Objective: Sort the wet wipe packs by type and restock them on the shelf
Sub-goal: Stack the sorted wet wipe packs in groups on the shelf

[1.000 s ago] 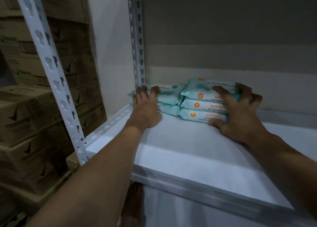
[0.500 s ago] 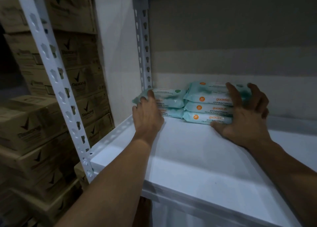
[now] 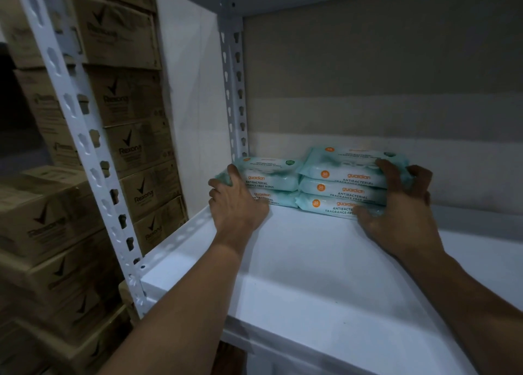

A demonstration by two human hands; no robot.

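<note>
**Two stacks squared against the back corner**

Five Guardian antibacterial wipe packs (image 3: 343, 186) are sitting at the shelf (image 3: 311, 261) rear: two left, three right. The left hand (image 3: 236, 204) is curling round the short stack's end; the right hand (image 3: 396, 204) is clutching the tall stack. Both stacks are sitting deeper than a second ago. More restocking probably remains.

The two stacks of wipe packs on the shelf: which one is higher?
The right stack, gripped by the right hand, is higher: three packs, while the left stack by the corner post shows two.
</note>
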